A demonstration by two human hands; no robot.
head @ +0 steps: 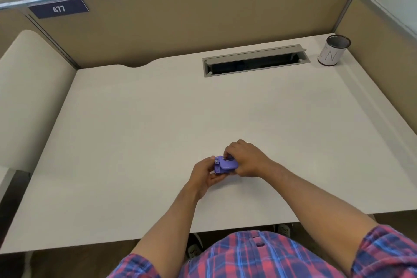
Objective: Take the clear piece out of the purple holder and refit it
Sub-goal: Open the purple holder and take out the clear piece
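Note:
A small purple holder point(225, 165) is held just above the white desk point(140, 133), near its front middle. My left hand point(204, 175) cups the holder from the left and below. My right hand point(244, 159) wraps its right end, with the fingertips pinched on a thin clear piece point(228, 159) at the holder's top edge. The clear piece shows only as a narrow strip; whether it is seated in the holder or partly out is too small to tell.
An open grey cable tray point(255, 61) is set into the desk at the back. A white cup point(334, 51) stands at the back right corner. Tan partition walls point(203, 18) enclose the desk. A cream chair back point(29, 88) is at the left.

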